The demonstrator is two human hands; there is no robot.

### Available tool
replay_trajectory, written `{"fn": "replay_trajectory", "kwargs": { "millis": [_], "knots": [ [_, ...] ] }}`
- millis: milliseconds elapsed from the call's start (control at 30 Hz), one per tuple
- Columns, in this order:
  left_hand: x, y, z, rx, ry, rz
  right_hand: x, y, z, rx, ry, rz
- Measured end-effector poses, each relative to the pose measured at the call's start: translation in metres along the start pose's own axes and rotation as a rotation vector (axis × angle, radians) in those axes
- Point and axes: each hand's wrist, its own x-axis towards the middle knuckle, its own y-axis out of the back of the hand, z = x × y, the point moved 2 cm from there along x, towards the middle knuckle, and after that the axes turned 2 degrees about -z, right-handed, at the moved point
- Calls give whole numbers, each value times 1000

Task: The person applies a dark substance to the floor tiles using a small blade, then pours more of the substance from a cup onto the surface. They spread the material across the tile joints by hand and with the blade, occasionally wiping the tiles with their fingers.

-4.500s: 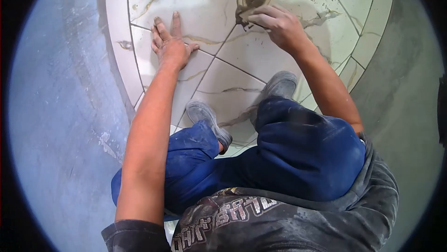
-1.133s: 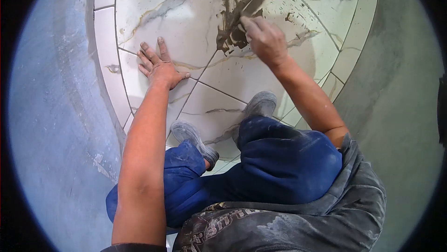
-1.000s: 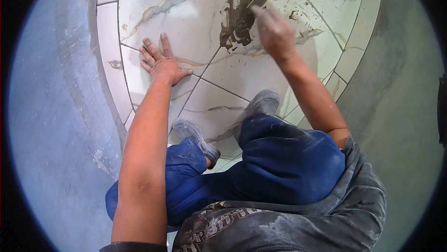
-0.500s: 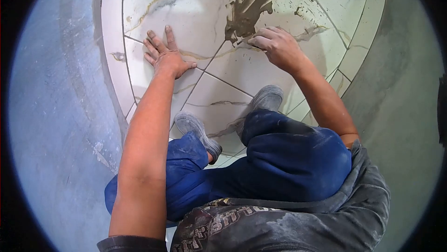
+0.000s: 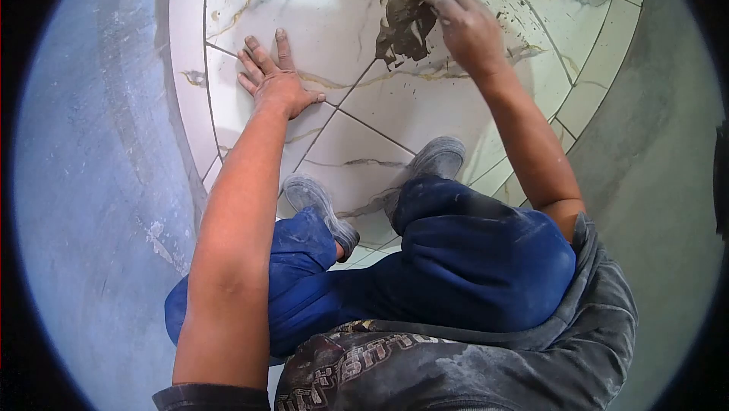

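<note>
My left hand [image 5: 275,84] rests with its fingers spread on a white marble-patterned floor tile [image 5: 228,77], beside a dark joint. Over the brown-grey wet grout [image 5: 406,27], my right hand [image 5: 469,27] is closed in a pinch, its fingertips pointing up and left. Whatever it pinches is hidden or too small to name. The grout lies in a streaky patch with ragged edges, and small specks dot the tiles around it. Part of the patch runs out of view at the top.
Narrow white border tiles [image 5: 191,54] edge the floor on both sides. A bluish wall [image 5: 91,145] stands at left and a grey wall [image 5: 645,153] at right. My grey dusty shoes [image 5: 437,159] are on the tiles, below the grout.
My right hand has moved up, from the lower end of the grout patch to over its middle. The grout's lower end looks more broken up. My left hand stays pressed on the tile.
</note>
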Motion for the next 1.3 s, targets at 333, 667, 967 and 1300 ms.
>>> {"fn": "replay_trajectory", "kwargs": {
  "millis": [333,667,967,1300],
  "knots": [
    [4,-7,-5,6,-25,32,-52,-15,-54,106,125,-44],
    [4,-6,-4,-20,-46,58,-69,-25,-68,103,65,-94],
    [2,-5,-3,-15,-43,35,-57,-16,-52,136,253,-397],
    [2,-4,-3,-3,-51,45,-25,-19,-54,135,241,-195]
  ]
}}
